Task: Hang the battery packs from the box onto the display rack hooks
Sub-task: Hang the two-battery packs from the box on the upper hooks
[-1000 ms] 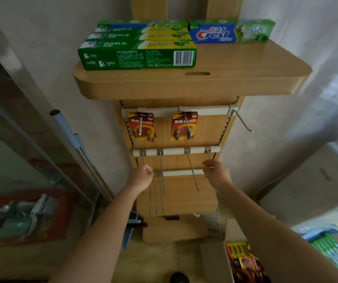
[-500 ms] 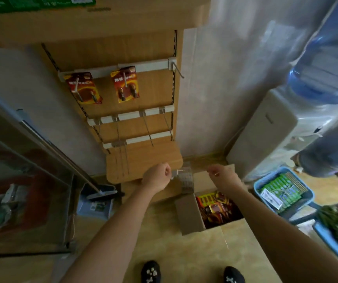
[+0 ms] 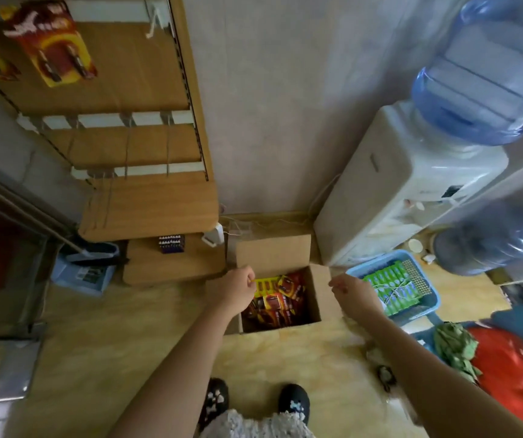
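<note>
Fetch step. My left hand (image 3: 237, 287) loosely curled, empty, over box (image 3: 318, 290) edge. Right hand (image 3: 353, 292) half-open, empty, beside box. Battery packs (image 3: 277, 303) piled inside on floor. Next, I judge: reach down, pinch one pack, lift to rack hooks (image 3: 127, 147).
</note>
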{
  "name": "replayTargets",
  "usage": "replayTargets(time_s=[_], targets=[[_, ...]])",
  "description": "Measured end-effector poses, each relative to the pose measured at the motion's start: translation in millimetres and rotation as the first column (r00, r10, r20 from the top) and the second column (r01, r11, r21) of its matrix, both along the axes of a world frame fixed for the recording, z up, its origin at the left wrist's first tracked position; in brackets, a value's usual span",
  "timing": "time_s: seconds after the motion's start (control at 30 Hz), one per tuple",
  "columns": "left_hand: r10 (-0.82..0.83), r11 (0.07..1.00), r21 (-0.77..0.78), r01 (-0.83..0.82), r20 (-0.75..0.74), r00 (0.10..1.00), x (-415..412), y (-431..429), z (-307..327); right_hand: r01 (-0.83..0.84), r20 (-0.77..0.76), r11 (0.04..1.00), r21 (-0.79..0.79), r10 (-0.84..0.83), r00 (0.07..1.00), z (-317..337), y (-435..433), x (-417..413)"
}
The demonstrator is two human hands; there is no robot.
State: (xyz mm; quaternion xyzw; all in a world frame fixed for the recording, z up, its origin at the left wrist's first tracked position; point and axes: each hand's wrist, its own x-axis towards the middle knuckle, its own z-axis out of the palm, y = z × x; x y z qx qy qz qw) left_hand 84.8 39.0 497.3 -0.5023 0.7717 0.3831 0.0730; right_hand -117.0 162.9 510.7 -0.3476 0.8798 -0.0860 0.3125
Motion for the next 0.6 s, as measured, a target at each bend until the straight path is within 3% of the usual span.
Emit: replayTargets(time_s=[0.27, 0.4, 0.6], targets=[[0.018, 1.000, -0.026, -0.018, 0.027, 0.999, -41.6, -1.3, -119.1, 0.033, 0.096, 0.999, -0.014, -0.031, 0.995, -123.4, -7.2, -29.5], [0.066, 0.996, 0.063, -0.065, -0.001, 0.998, -54.6, -0.2, -225.5, 0.006, 0.121, 1.000, -0.003, -0.005, 0.993, -225.5, -8.8, -34.5], [-0.013, 0.996, 0.090, 0.013, 0.004, 1.000, -64.9, 2.0, -389.2, -0.063, 0.153, 0.997, 0.054, 0.054, 0.987, -383.8, -8.0, -35.5]])
